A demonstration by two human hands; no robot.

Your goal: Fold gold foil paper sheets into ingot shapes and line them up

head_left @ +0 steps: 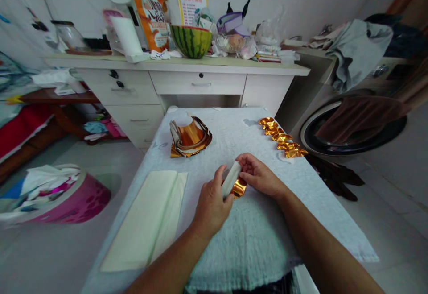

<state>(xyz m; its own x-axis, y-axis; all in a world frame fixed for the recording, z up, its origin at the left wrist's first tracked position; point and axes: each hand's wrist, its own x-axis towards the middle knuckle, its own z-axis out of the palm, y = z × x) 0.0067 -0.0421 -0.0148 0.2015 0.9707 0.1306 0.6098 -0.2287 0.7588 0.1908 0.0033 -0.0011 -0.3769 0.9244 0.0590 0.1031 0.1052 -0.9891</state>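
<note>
My left hand (210, 200) grips the lower end of a narrow, folded or rolled strip of white paper (230, 180) between thumb and fingers. At its upper end, the curled fingers of my right hand (259, 175) pinch the strip. Shiny gold foil paper (239, 188) shows under it, close to both hands; whether foil and white strip are one sheet I cannot tell. Beyond my left hand sits a curled stack of gold foil sheets (191, 137). Twisted gold foil pieces (282, 138) lie in a row at the right. A pile of pale paper (142, 218) rests left of my forearm.
A light blue cloth (230, 129) covers the table. Behind it stands a white drawer cabinet (200, 82) bearing a cut watermelon (191, 42) and an orange bag (152, 17). A pink bin (82, 198) is on the left, a washing machine (307, 124) on the right.
</note>
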